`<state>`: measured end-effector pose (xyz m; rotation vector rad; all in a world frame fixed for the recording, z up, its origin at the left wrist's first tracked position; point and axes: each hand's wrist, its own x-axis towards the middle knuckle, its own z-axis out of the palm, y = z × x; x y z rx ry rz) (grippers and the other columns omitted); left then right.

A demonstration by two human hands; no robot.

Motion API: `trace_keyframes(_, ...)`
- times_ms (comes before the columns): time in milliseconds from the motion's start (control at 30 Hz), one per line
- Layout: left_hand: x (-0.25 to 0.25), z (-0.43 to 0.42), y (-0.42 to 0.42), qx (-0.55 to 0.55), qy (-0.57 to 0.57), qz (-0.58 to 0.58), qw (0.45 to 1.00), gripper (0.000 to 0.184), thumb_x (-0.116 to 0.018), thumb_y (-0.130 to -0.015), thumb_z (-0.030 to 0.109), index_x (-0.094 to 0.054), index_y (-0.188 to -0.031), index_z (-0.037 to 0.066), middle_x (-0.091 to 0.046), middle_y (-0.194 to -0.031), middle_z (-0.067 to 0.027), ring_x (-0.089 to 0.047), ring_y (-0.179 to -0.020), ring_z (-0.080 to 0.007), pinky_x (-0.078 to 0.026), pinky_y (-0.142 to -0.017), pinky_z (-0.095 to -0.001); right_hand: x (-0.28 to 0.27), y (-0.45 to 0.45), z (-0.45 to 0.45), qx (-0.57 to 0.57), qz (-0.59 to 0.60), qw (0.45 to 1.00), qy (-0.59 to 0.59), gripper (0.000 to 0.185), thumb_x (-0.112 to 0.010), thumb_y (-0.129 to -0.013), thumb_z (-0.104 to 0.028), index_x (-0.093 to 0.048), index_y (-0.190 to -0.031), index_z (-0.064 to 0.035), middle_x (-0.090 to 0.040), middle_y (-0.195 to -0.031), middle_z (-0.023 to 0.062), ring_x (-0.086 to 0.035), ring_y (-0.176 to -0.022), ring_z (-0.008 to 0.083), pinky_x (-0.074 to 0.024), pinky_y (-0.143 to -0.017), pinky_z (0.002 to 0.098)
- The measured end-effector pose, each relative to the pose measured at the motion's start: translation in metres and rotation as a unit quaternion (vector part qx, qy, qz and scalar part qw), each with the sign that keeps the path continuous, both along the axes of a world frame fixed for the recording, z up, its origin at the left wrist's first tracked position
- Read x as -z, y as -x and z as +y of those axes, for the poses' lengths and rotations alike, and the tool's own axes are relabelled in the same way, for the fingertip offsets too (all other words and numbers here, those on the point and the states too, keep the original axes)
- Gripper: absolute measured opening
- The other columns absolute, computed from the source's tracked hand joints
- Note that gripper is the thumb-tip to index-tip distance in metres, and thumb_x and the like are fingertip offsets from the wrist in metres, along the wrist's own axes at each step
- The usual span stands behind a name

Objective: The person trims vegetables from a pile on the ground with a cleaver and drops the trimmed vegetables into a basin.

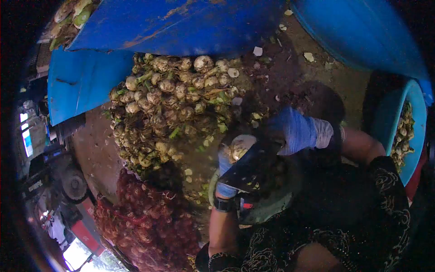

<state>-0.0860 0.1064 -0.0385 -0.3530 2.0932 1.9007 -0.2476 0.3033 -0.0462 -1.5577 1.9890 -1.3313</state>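
Observation:
My left hand [225,170], in a blue glove with a dark watch at the wrist, holds a round pale vegetable [241,146], partly peeled and brown in places. A broad dark blade [247,170] lies across the front of it, slanting up toward my right hand [297,132]. That hand wears a blue and grey glove, with its fingers closed around the knife's shadowed handle end. Below both hands is a pale greenish basin [276,207], its inside mostly dark.
A large heap of round, dirty vegetables [174,93] lies ahead on the ground. Red net sacks [145,222] stand at lower left. Blue barrels [190,27] lie along the top. At right is a light-blue tub [419,122] with trimmings. Pale scraps [258,51] dot the floor.

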Motion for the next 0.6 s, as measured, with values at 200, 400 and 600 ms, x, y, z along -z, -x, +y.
trace_keyframes(200,0.026,-0.004,-0.01,0.11,0.196,0.128,0.966,0.068,-0.058,-0.075,0.048,-0.04,-0.127,0.007,-0.047,-0.124,-0.0124,-0.047,-0.114,-0.0234,-0.035,-0.099,-0.0366,0.074,-0.012,0.008,0.015,0.055,0.989,-0.136,0.044,-0.066,-0.064,-0.037,-0.062,-0.096,-0.0086,-0.062,-0.082,0.015,-0.059,-0.07,0.0343,-0.0475,-0.06,0.0444)
trace_keyframes(400,0.006,0.001,-0.036,-0.212,-0.555,-0.175,0.785,0.068,-0.054,-0.075,0.059,-0.049,-0.118,0.007,-0.051,-0.119,-0.0094,-0.05,-0.109,-0.0243,-0.043,-0.09,-0.0392,0.111,0.021,0.026,0.004,-0.038,0.96,-0.278,0.042,-0.062,-0.068,-0.036,-0.062,-0.1,-0.0098,-0.063,-0.078,0.0136,-0.058,-0.061,0.0356,-0.0485,-0.058,0.0425)
trace_keyframes(600,-0.033,0.01,0.048,-0.425,-0.426,0.007,0.799,0.074,-0.042,-0.073,0.07,-0.052,-0.108,0.006,-0.059,-0.093,-0.0113,-0.057,-0.088,-0.0243,-0.048,-0.074,-0.039,0.048,-0.021,0.019,0.049,0.15,0.983,-0.092,0.035,-0.061,-0.072,-0.031,-0.062,-0.099,-0.0083,-0.063,-0.08,0.015,-0.06,-0.067,0.0316,-0.0488,-0.061,0.0401)
